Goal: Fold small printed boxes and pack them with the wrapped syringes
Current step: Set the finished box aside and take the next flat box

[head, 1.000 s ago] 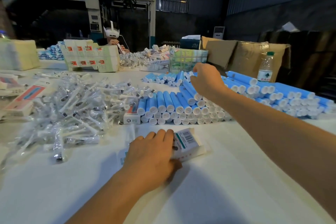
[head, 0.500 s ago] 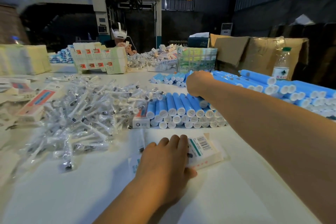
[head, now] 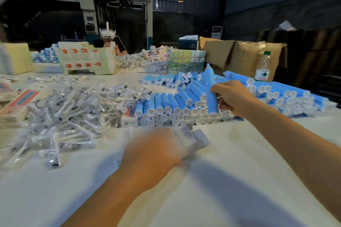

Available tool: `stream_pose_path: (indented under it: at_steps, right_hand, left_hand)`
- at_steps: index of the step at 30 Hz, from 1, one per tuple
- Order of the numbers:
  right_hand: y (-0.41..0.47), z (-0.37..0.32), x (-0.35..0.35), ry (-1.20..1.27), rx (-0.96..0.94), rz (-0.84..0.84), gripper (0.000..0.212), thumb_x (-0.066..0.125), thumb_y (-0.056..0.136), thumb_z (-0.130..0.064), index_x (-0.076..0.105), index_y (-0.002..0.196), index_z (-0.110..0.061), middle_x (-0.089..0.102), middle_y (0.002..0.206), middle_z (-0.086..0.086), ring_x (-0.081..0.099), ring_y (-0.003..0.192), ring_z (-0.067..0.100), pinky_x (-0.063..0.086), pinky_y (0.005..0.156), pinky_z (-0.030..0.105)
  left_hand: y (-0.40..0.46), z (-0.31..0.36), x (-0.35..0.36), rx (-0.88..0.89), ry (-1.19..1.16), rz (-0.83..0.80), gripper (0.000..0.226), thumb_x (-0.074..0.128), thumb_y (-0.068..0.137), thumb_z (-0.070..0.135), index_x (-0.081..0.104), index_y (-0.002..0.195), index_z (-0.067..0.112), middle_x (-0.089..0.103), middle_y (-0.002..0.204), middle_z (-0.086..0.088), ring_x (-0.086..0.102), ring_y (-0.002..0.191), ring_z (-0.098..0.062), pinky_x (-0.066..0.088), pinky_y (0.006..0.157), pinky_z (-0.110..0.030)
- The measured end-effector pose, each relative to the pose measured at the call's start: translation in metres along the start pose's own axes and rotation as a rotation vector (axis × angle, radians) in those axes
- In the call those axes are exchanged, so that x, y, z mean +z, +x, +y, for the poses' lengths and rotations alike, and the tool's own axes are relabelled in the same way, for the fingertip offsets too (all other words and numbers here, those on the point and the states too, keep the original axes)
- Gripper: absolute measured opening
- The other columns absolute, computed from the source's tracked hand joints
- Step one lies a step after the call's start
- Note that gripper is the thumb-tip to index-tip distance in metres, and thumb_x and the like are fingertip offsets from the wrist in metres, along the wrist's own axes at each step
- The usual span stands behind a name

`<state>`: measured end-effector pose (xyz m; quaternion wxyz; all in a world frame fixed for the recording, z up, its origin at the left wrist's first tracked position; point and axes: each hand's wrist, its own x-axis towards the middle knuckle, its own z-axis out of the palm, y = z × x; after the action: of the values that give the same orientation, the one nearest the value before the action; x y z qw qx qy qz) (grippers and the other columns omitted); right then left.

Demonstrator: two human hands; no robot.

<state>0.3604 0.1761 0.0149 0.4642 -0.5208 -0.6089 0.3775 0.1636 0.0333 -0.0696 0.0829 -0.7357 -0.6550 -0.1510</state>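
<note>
While the right hand (head: pixel 232 97) was only reaching into the stack of blue tubes (head: pixel 166 106) half a sec ago, now it has one blue tube (head: pixel 211 91) lifted out, nearly upright, tip pointing up, its white cap end low over the front row. Fingers and thumb are curled round the lower part of the tube, so the grip looks firm.

The left hand (head: pixel 153 150) has also changed: 1 s ago it lay flat on the small printed box (head: pixel 190 137) near the front of the table (head: pixel 230 180), now it is blurred by motion and the box looks raised and tilted at its fingertips. Because of the blur I cannot tell if the fingers pinch the box or only push it.

Task things: the box is at the left hand, center-front, apart from the tube stack. The wrapped syringes (head: pixel 70 108) lie in a loose pile on the left side, not touched by either hand. A finished-looking box (head: pixel 129 116) stands between the pile and the stack.

Meaning for the task, in my judgement: both hands are bringing the parts together, prob. the tube goes into the box first, and a syringe must be taken after. Packing of this box is at an early stage; it is not opened out yet, as far as I can see.
</note>
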Motion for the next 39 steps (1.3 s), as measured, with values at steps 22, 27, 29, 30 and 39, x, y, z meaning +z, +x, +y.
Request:
stream_pose_path:
  at_steps: [22,27,29,30,39]
  right_hand:
    - [-0.078,0.065,0.018,0.649,0.124,0.037,0.01,0.051,0.096,-0.031,0.05,0.097,-0.022,0.056,0.065,0.003,0.046,0.043,0.011,0.034,0.037,0.023]
    - [-0.08,0.065,0.014,0.666,0.126,0.177,0.027,0.058,0.094,-0.016,0.045,0.117,-0.021,0.056,0.08,0.008,0.046,0.043,0.009,0.039,0.038,0.023]
    - [-0.083,0.066,0.015,0.626,0.065,0.208,0.028,0.061,0.091,-0.015,0.046,0.112,-0.024,0.059,0.072,0.006,0.045,0.041,0.009,0.039,0.038,0.024]
    - [-0.084,0.067,0.016,0.587,0.03,0.209,0.022,0.062,0.09,-0.016,0.049,0.106,-0.023,0.059,0.068,0.005,0.044,0.041,0.009,0.039,0.038,0.024]
    - [-0.096,0.071,0.025,0.244,-0.087,0.151,0.023,0.06,0.091,-0.022,0.067,0.069,-0.02,0.059,0.066,-0.001,0.047,0.058,0.014,0.041,0.051,0.025]
  left_hand:
    - [-0.003,0.007,-0.004,-0.02,-0.065,0.055,0.078,0.039,0.083,0.07,0.009,0.144,0.032,0.035,0.138,0.016,0.044,0.117,-0.01,0.037,0.08,-0.031]
    - [-0.004,0.008,-0.003,-0.024,-0.053,0.031,0.079,0.038,0.082,0.072,0.009,0.144,0.032,0.035,0.138,0.016,0.044,0.117,-0.009,0.032,0.074,-0.028]
    - [-0.004,0.008,-0.004,-0.03,-0.054,0.025,0.079,0.039,0.082,0.072,0.008,0.144,0.032,0.035,0.138,0.016,0.044,0.117,-0.009,0.031,0.073,-0.028]
    - [-0.004,0.009,-0.004,-0.034,-0.06,0.023,0.079,0.039,0.082,0.071,0.008,0.144,0.032,0.035,0.138,0.016,0.044,0.116,-0.009,0.032,0.073,-0.028]
    - [-0.005,0.011,-0.007,-0.061,-0.077,-0.009,0.077,0.04,0.083,0.07,0.01,0.142,0.032,0.037,0.136,0.015,0.044,0.115,-0.01,0.032,0.074,-0.029]
